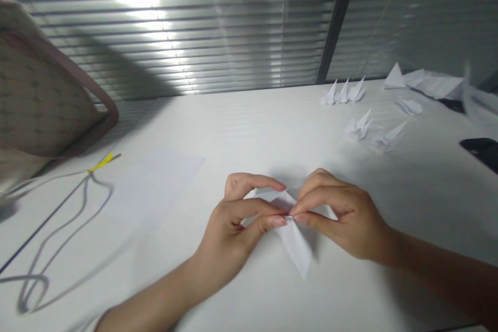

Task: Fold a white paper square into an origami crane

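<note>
A small piece of folded white paper (295, 244) sits between my hands just above the white table (249, 124), with one pointed flap angled down towards me. My left hand (233, 233) pinches its left side between thumb and fingers. My right hand (342, 218) grips the paper from the other side, and the fingertips of both hands meet at the middle of the fold. Part of the paper is hidden behind my fingers.
Several folded paper figures (358, 125) stand at the table's far right, near a larger folded sheet (436, 84) and a black object (480, 150). A faint paper sheet (155, 192) lies left of my hands. A cushioned chair back (35, 83) intrudes at left, before window blinds (175, 26).
</note>
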`<action>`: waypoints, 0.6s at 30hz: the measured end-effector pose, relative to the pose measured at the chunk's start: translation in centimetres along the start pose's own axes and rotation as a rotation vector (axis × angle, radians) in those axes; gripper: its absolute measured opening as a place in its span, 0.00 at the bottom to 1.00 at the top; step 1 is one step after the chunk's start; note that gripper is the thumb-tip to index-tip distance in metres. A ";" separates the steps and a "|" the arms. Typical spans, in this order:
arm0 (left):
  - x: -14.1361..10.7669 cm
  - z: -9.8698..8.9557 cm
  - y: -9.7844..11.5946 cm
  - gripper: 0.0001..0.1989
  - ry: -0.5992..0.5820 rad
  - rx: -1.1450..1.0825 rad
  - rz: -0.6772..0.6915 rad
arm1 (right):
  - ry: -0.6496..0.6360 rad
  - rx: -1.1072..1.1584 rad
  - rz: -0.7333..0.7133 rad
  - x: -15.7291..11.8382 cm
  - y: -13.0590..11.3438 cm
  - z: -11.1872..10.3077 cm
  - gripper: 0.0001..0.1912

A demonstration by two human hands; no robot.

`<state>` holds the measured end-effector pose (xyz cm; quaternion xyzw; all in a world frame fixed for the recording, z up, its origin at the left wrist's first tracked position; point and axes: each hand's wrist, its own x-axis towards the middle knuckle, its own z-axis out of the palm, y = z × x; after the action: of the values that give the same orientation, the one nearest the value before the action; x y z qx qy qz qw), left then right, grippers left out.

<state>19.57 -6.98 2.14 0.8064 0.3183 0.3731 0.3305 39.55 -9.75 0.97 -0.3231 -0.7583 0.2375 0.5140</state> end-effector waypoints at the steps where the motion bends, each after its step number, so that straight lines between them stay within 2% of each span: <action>1: 0.0 0.0 0.0 0.04 0.006 -0.008 -0.001 | 0.000 0.014 0.024 0.0 0.0 0.0 0.03; 5: 0.0 0.2 0.0 0.04 0.048 -0.078 -0.035 | 0.061 -0.011 0.102 -0.2 0.2 0.2 0.04; 8: -0.3 0.6 0.0 0.06 0.167 -0.100 -0.097 | 0.115 -0.105 0.004 -0.3 0.2 0.2 0.08; 11: -0.6 1.0 0.0 0.06 0.278 -0.053 -0.116 | 0.061 -0.140 -0.084 -0.5 -0.1 0.0 0.11; 15: -0.8 1.4 0.2 0.08 0.357 0.060 -0.076 | 0.063 -0.220 -0.085 -0.6 -0.6 0.1 0.19; 18: -0.9 1.7 0.5 0.07 0.376 0.070 -0.072 | 0.108 -0.299 -0.103 -0.7 -0.5 0.5 0.17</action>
<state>20.59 -8.40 1.33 0.7215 0.4159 0.4938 0.2503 39.18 -10.58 0.73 -0.3690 -0.7719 0.0775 0.5118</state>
